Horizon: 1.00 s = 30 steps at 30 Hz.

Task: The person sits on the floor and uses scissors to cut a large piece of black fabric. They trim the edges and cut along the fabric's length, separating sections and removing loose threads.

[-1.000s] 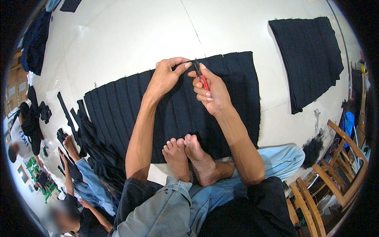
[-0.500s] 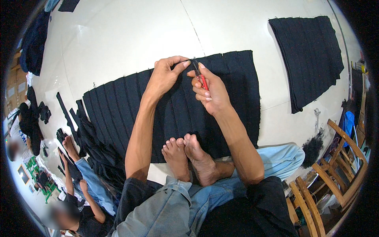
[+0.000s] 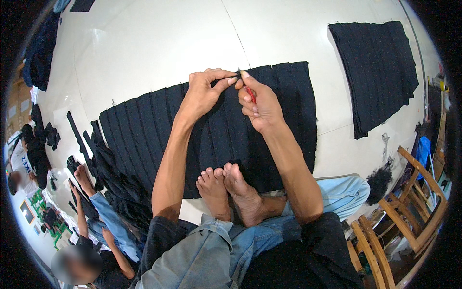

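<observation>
A pleated black fabric panel (image 3: 144, 135) lies spread on the white floor beneath my hands and partly under my bare feet. My left hand (image 3: 204, 94) pinches its top edge between thumb and fingers. Just right of those fingertips, my right hand (image 3: 260, 103) is closed around small red-handled snips (image 3: 250, 94), their dark tips at the fabric edge; whether the blades are apart I cannot tell.
Folded black pleated fabric (image 3: 373, 77) lies at right, wooden chair frames (image 3: 413, 231) at lower right. Black strips and a heap (image 3: 120, 188) lie left, beside a seated co-worker (image 3: 108, 255) in dark shirt and jeans. Another person (image 3: 24, 168) is at far left.
My right hand has shifted slightly up, bringing the snips closer to my left fingertips, which moved a little right. The co-worker's hands at lower left have moved.
</observation>
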Each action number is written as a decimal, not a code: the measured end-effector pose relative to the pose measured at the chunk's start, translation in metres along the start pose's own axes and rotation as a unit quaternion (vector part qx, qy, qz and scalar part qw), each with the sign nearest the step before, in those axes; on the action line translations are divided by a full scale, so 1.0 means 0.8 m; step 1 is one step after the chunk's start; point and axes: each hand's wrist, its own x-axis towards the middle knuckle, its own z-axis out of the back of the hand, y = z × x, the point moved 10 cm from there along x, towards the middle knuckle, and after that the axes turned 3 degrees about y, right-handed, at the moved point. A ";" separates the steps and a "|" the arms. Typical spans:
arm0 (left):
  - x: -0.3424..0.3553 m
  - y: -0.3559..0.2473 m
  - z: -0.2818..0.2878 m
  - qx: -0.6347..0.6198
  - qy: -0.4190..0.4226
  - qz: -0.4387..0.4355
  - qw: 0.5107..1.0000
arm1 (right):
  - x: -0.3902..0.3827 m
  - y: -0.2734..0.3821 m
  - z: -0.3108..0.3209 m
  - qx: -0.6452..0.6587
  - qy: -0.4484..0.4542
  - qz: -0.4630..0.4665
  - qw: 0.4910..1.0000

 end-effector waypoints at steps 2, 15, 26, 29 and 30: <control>-0.007 -0.018 0.000 0.100 0.014 -0.037 0.994 | -0.010 0.017 0.005 0.063 -0.031 0.058 0.996; -0.038 -0.027 0.008 0.108 -0.207 -0.031 0.972 | 0.002 0.018 -0.004 -0.148 -0.053 0.044 0.987; -0.008 -0.010 0.015 0.121 -0.114 0.001 0.986 | -0.008 -0.008 -0.004 -0.079 -0.012 -0.024 0.996; -0.009 -0.002 0.016 0.062 -0.094 0.047 0.993 | -0.005 -0.008 -0.004 -0.093 0.000 -0.024 0.995; -0.010 0.004 0.016 0.040 -0.093 0.052 0.994 | -0.005 -0.008 -0.006 -0.097 0.006 -0.026 0.995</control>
